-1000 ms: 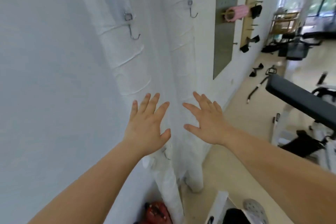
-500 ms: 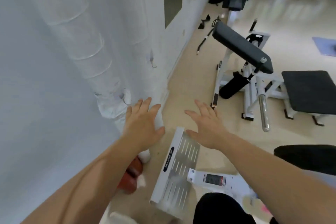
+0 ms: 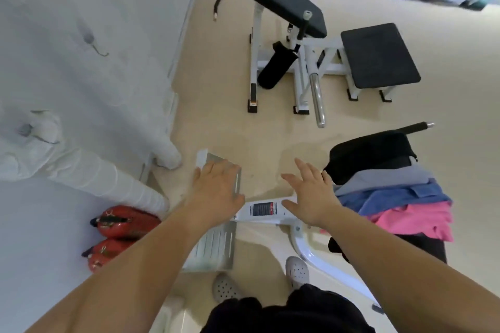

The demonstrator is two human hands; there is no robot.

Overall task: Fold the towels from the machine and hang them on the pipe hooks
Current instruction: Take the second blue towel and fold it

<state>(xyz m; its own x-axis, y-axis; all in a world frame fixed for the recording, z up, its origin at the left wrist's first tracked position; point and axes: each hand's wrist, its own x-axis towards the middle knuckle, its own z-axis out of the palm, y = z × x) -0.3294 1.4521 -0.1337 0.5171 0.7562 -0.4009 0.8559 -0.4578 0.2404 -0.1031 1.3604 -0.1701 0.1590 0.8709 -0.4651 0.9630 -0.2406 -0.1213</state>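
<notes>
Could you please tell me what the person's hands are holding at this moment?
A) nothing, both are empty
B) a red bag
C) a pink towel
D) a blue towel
A: the left hand and the right hand both have spread fingers with nothing in them, while the towels lie piled, unheld, beside the right hand.

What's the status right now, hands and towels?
Left hand, right hand open, empty. Towels piled on black seat, by the right hand. Pipe hook bare. White machine frame below hands.
</notes>
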